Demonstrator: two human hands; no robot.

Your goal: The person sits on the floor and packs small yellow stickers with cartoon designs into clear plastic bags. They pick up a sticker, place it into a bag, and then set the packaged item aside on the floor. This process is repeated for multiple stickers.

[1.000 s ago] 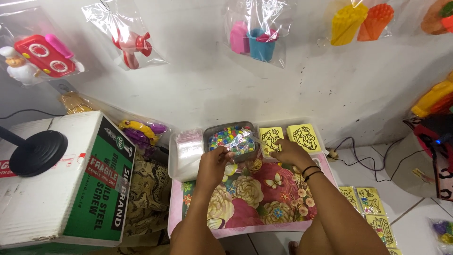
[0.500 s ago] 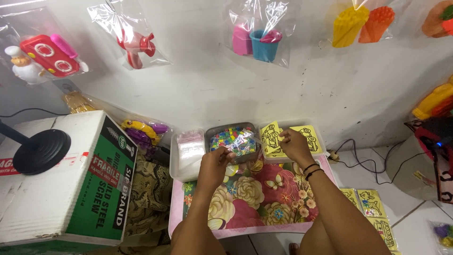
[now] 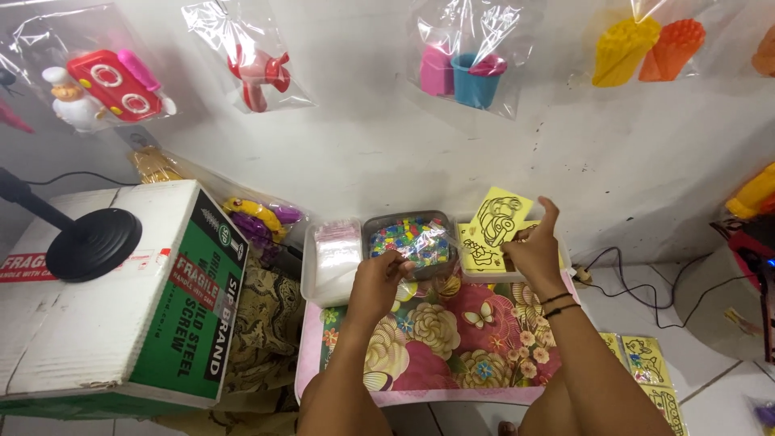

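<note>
Free room as I see it: the flowered desk [image 3: 452,347] surface lies open below the bead tray [image 3: 408,241]. Left of that tray, a cardboard box [image 3: 105,307] blocks passage; behind it, the wall [image 3: 363,153].

The left hand [image 3: 379,282] covers the near rim of the grey plastic tray of small multicoloured pieces [image 3: 408,240], and its fingertips curl out of sight there, so whether they pinch anything cannot be told; the pieces themselves are too small to make out singly. The right hand [image 3: 534,252] hides the lower part of the yellow card with a black line drawing [image 3: 494,222] and most of the clear shallow tray [image 3: 468,270] beneath it. Both forearms run off the bottom edge. The flowered pink cloth-covered board [image 3: 452,347] is partly hidden under them. At the right edge, a red and black device [image 3: 755,266] is cut off.
</note>
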